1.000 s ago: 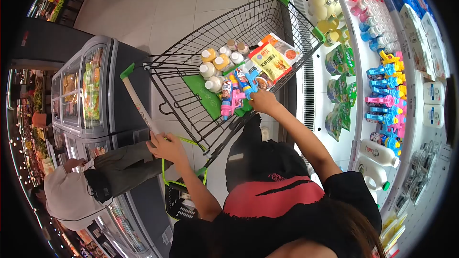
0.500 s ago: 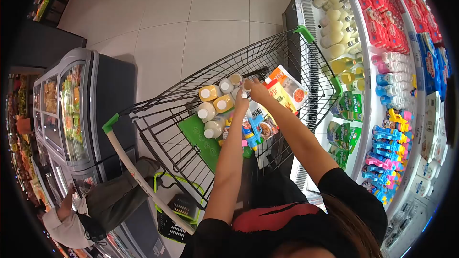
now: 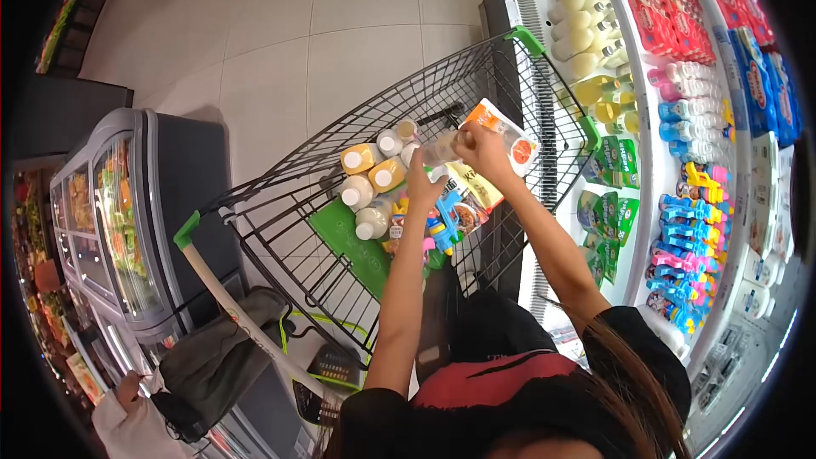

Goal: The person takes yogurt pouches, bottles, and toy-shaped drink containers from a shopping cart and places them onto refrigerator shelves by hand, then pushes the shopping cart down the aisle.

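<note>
My right hand (image 3: 482, 154) is closed around one end of a pale, see-through bottle (image 3: 440, 150), which lies on its side above the cart's contents. At the bottle's other end, my left hand (image 3: 422, 184) grips it from below, partly hiding it. Several white-capped bottles stand just left of my hands, among them a yellow bottle (image 3: 388, 175) and a milky bottle (image 3: 372, 222). Below my hands lie a blue toy-like bottle top (image 3: 444, 223) and a yellow food packet (image 3: 478, 184). An orange-and-white pouch (image 3: 501, 132) sits beyond my right hand.
The wire shopping cart (image 3: 280, 195) has a green child-seat flap (image 3: 340, 242). A chilled shelf (image 3: 633, 144) with drinks and yogurt packs runs along the right. At left stand a freezer cabinet (image 3: 183, 195) and another person (image 3: 140, 421). A black basket (image 3: 336, 365) is near the cart handle.
My right hand has moved right and away from the bottle group with the pale bottle, now more exposed. My left hand has shifted slightly down. The whole view has moved a little.
</note>
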`<state>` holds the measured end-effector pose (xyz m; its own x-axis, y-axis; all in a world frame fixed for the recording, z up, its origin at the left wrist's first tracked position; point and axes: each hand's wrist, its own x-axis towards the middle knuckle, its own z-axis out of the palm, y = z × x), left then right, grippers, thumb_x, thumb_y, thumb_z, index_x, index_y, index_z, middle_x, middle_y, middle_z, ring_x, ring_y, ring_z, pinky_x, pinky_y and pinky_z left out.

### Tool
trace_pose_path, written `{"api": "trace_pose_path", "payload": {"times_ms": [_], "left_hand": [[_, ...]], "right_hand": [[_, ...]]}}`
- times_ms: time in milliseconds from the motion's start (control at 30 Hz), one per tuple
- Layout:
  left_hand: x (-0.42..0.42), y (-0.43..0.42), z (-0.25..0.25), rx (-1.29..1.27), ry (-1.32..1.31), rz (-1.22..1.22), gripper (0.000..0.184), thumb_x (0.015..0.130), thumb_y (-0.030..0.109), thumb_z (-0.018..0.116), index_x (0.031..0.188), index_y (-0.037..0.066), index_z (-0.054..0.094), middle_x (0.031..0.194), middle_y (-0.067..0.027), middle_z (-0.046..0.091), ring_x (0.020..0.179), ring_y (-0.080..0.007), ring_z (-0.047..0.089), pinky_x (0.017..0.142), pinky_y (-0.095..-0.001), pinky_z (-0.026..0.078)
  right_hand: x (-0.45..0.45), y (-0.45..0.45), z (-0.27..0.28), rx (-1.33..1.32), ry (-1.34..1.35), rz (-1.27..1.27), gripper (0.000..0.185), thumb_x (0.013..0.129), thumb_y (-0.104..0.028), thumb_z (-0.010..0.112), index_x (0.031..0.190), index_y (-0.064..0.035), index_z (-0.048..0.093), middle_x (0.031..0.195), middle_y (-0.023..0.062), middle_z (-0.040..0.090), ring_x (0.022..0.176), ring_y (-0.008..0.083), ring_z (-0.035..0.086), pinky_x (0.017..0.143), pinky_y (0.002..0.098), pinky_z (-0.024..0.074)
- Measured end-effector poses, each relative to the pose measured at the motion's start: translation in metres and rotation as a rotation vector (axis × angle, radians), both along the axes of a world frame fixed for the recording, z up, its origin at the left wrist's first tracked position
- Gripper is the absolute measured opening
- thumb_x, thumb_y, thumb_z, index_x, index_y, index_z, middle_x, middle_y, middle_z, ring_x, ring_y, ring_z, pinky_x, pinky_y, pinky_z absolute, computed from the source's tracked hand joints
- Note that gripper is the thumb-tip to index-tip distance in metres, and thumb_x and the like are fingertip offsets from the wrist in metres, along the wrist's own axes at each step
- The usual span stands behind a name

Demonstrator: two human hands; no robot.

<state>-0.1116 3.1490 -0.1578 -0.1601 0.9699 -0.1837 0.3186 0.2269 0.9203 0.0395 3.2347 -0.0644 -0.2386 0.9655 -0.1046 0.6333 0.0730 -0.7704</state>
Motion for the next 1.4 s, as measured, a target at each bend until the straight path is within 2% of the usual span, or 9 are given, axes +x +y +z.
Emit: {"api": "trace_pose_path", "payload": {"times_ms": [133,233,367,467,600,800,1000,1200,1400], "left_hand": [[0.016,-0.022,0.074,0.171,0.257,-0.026,0.086,0.067,0.012,0.083,0.14,0.005,0.038,0.129,-0.0214,0.052,0.118,-0.0388,0.05,0.101,-0.0481,0.041],[0.028,-0.05,0.15,0.09,-0.106,-0.106,0.08,0.073,0.01,0.081,0.139,0.003,0.037,0.124,-0.0186,0.054,0.115,-0.0299,0.055,0.099,-0.0397,0.044],[0.05,-0.114,0.213,0.036,-0.591,-0.243,0.07,0.088,0.026,0.072,0.141,0.0,0.035,0.124,-0.0127,0.055,0.111,-0.0258,0.059,0.09,-0.0395,0.052],[0.08,-0.173,0.273,-0.126,-1.167,-0.234,0.065,0.094,0.033,0.064,0.143,0.001,0.034,0.123,-0.0132,0.057,0.105,-0.0253,0.063,0.086,-0.0431,0.055],[0.115,-0.248,0.301,-0.138,-1.315,-0.42,0.073,0.097,0.06,0.042,0.142,0.003,0.036,0.122,-0.0148,0.059,0.097,-0.024,0.066,0.081,-0.0421,0.056],[0.166,-0.345,0.355,-0.206,-1.266,-0.481,0.07,0.097,0.06,0.043,0.137,0.003,0.043,0.121,-0.014,0.06,0.1,-0.0258,0.065,0.085,-0.0445,0.055],[0.213,-0.392,0.37,-0.306,-1.026,-0.664,0.046,0.102,0.031,0.052,0.136,0.002,0.046,0.126,-0.0057,0.059,0.12,-0.0191,0.054,0.104,-0.0361,0.038],[0.251,-0.433,0.335,-0.461,-0.747,-0.893,0.029,0.101,0.022,0.056,0.118,-0.002,0.054,0.113,-0.0054,0.06,0.103,-0.0166,0.059,0.092,-0.0328,0.047],[0.278,-0.485,0.338,-0.634,-0.686,-1.168,0.042,0.099,0.019,0.06,0.132,-0.004,0.049,0.119,-0.0079,0.059,0.104,-0.0165,0.058,0.089,-0.0329,0.048]], "right_hand": [[0.022,-0.03,0.115,-0.25,0.196,-0.142,0.032,0.083,-0.023,0.07,0.093,0.0064,0.061,0.065,0.0134,0.063,0.049,0.0189,0.064,0.046,0.0302,0.0505],[0.039,-0.062,0.175,-0.087,0.222,-0.215,0.036,0.084,-0.028,0.073,0.085,0.0059,0.063,0.062,0.0099,0.06,0.047,0.0136,0.058,0.044,0.0292,0.0477],[0.096,-0.116,0.219,-0.189,0.567,-0.152,0.047,0.101,-0.041,0.052,0.115,0.0027,0.064,0.09,0.0053,0.064,0.076,0.0107,0.061,0.066,0.0234,0.0489],[0.119,-0.196,0.237,-0.122,0.581,-0.099,0.05,0.101,-0.042,0.051,0.125,0.0005,0.06,0.102,0.005,0.064,0.087,0.0102,0.059,0.077,0.026,0.0485],[0.14,-0.31,0.276,-0.096,0.874,-0.069,0.056,0.097,-0.025,0.061,0.145,-0.0017,0.041,0.115,0.0119,0.061,0.098,0.0159,0.061,0.091,0.033,0.0468],[0.183,-0.432,0.306,0.012,0.867,-0.23,0.059,0.094,-0.02,0.067,0.143,-0.0008,0.041,0.122,0.015,0.06,0.105,0.0177,0.061,0.091,0.0326,0.0485],[0.224,-0.521,0.312,0.16,0.784,-0.528,0.025,0.098,-0.013,0.056,0.118,0.0015,0.053,0.114,0.0131,0.065,0.107,0.0177,0.062,0.093,0.0325,0.0485],[0.251,-0.611,0.277,0.203,0.643,-0.83,0.028,0.098,-0.018,0.057,0.119,0.0005,0.054,0.11,0.0156,0.066,0.102,0.0215,0.065,0.089,0.0355,0.0507],[0.24,-0.698,0.262,0.277,0.581,-1.166,0.028,0.097,-0.02,0.056,0.118,-0.0002,0.052,0.109,0.0162,0.066,0.103,0.0239,0.065,0.089,0.0349,0.0501]]}}
